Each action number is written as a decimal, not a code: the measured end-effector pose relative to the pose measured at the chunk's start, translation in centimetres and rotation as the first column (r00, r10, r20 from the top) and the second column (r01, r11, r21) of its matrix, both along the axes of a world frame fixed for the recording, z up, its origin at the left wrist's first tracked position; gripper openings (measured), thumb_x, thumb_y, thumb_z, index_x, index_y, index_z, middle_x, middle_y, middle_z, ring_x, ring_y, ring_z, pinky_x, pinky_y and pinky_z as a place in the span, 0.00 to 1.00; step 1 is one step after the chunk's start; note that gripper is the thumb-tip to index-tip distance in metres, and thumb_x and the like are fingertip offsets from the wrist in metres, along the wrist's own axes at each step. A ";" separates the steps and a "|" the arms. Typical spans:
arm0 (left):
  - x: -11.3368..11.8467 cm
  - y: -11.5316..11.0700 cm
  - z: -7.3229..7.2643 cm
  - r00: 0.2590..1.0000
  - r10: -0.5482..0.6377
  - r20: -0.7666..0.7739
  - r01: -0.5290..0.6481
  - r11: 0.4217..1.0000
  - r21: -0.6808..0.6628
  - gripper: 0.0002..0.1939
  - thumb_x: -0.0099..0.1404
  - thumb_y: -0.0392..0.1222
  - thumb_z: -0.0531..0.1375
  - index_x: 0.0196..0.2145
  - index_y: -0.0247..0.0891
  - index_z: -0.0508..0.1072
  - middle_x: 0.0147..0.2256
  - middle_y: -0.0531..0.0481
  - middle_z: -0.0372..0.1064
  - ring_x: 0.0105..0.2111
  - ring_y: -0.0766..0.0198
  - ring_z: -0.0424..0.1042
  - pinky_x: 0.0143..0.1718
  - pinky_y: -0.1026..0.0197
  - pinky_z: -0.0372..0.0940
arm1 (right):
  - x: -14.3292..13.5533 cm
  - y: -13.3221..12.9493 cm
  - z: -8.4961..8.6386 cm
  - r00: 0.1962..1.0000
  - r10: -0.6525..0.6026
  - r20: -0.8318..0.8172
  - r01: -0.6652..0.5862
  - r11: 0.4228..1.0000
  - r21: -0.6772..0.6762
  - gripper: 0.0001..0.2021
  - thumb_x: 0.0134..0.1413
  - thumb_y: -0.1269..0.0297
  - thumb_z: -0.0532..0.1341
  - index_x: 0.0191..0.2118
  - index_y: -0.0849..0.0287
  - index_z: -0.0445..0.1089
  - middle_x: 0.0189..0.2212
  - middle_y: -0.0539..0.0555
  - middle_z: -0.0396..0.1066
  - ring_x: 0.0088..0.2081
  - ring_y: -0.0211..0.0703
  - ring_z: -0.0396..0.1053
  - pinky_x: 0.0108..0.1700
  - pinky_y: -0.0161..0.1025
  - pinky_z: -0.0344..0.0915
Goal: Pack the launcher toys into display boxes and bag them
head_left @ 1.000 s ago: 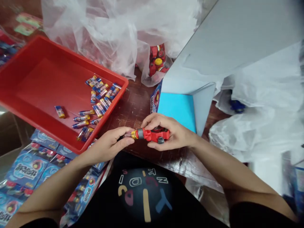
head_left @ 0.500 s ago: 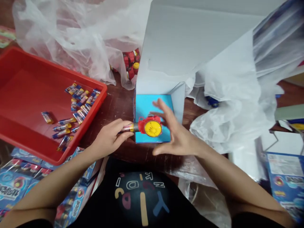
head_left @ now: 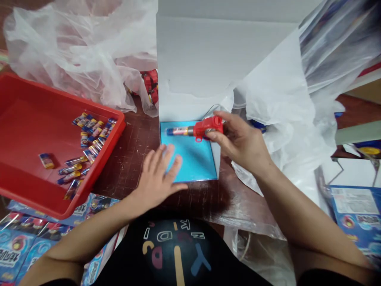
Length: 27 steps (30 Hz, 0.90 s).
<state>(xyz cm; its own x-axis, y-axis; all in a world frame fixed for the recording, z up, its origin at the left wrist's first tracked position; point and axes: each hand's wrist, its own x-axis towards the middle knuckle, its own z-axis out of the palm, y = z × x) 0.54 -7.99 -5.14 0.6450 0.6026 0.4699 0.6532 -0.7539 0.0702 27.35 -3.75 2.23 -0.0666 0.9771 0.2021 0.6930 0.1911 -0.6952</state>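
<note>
My right hand grips a red plastic toy by its body, thumb and fingers around it. From the toy's left end sticks out a small labelled tube with blue and yellow ends, pointing left. Both hang over a bright blue panel at the base of a white cardboard box. Below and left of the tube, my left hand is spread flat with nothing in it, its fingertips over the panel's left edge.
A red tray at the left holds several similar tubes. Behind it lies a plastic bag near more red toys. White plastic sheeting covers the right side. Printed blue packages stand at lower left.
My left hand has let go of the tube and opened. My right hand has closed on the red toy, turned it and lifted it up and right.
</note>
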 end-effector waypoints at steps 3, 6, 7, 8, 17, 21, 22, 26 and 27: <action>2.0 -1.2 -3.2 0.955 -0.237 -0.179 0.221 0.969 -0.108 0.31 0.74 0.53 0.62 0.69 0.41 0.65 0.73 0.41 0.52 0.70 0.30 0.53 0.69 0.20 0.44 | -0.1 2.6 0.3 0.908 -0.002 0.419 -0.024 0.998 0.056 0.30 0.68 0.47 0.62 0.70 0.53 0.63 0.56 0.62 0.77 0.51 0.59 0.77 0.47 0.50 0.74; 3.5 -0.7 -5.1 0.900 -0.380 -0.215 0.355 0.923 -0.147 0.23 0.78 0.38 0.54 0.68 0.44 0.67 0.72 0.48 0.56 0.67 0.32 0.58 0.63 0.13 0.49 | -1.4 4.1 1.4 0.714 0.154 0.683 -0.155 0.986 -0.060 0.27 0.73 0.50 0.57 0.71 0.51 0.61 0.53 0.63 0.77 0.49 0.60 0.77 0.40 0.44 0.69; 3.8 -0.3 -5.3 0.889 -0.404 -0.215 0.374 0.912 -0.167 0.24 0.78 0.37 0.52 0.68 0.44 0.67 0.72 0.49 0.56 0.68 0.33 0.58 0.62 0.12 0.52 | -1.8 4.4 1.9 0.652 0.197 0.732 -0.190 0.977 -0.093 0.26 0.73 0.51 0.57 0.71 0.49 0.61 0.51 0.62 0.78 0.47 0.59 0.78 0.38 0.43 0.67; 4.0 0.1 -5.3 0.883 -0.421 -0.206 0.388 0.903 -0.184 0.24 0.78 0.37 0.52 0.69 0.44 0.66 0.72 0.49 0.56 0.68 0.33 0.57 0.61 0.12 0.54 | -2.2 4.7 2.4 0.596 0.234 0.768 -0.222 0.967 -0.122 0.25 0.74 0.52 0.57 0.71 0.49 0.61 0.50 0.62 0.78 0.45 0.58 0.78 0.36 0.42 0.64; 5.8 0.3 -5.6 0.861 -0.486 -0.153 0.448 0.865 -0.227 0.23 0.78 0.39 0.52 0.67 0.46 0.68 0.72 0.48 0.57 0.68 0.34 0.59 0.62 0.15 0.56 | -4.3 8.4 3.4 0.408 0.350 0.843 -0.236 0.933 -0.273 0.23 0.67 0.46 0.64 0.61 0.51 0.70 0.45 0.60 0.80 0.42 0.56 0.78 0.36 0.42 0.62; 3.9 -0.2 -2.8 0.901 -0.434 0.029 0.432 0.886 -0.168 0.18 0.80 0.41 0.52 0.62 0.44 0.72 0.68 0.49 0.65 0.67 0.51 0.62 0.71 0.33 0.50 | -7.2 9.1 5.1 0.514 0.217 0.830 -0.206 0.970 -0.126 0.32 0.66 0.37 0.60 0.61 0.58 0.70 0.42 0.64 0.80 0.45 0.63 0.78 0.43 0.49 0.68; 2.4 0.3 -1.5 0.926 -0.365 0.091 0.376 0.913 -0.157 0.17 0.80 0.42 0.52 0.60 0.44 0.74 0.64 0.50 0.70 0.64 0.55 0.66 0.70 0.39 0.52 | -8.4 10.0 5.1 0.555 0.193 0.809 -0.216 0.973 -0.084 0.31 0.68 0.37 0.57 0.60 0.60 0.71 0.43 0.65 0.80 0.46 0.64 0.78 0.45 0.51 0.69; -6.6 5.6 3.7 0.969 0.246 0.023 -0.235 0.947 -0.221 0.16 0.80 0.43 0.52 0.51 0.39 0.79 0.47 0.45 0.79 0.47 0.53 0.74 0.53 0.47 0.63 | -14.5 17.2 1.9 0.663 0.179 0.726 -0.142 0.983 -0.114 0.23 0.76 0.56 0.50 0.53 0.68 0.77 0.50 0.71 0.77 0.55 0.71 0.74 0.54 0.61 0.68; -9.2 7.5 4.4 0.912 0.404 -0.066 -0.408 0.885 -0.224 0.17 0.79 0.44 0.52 0.50 0.37 0.79 0.47 0.42 0.79 0.48 0.48 0.73 0.53 0.45 0.63 | -16.0 19.4 0.7 0.695 0.195 0.692 -0.103 0.980 -0.172 0.22 0.76 0.60 0.51 0.54 0.71 0.76 0.52 0.75 0.75 0.58 0.74 0.72 0.55 0.65 0.67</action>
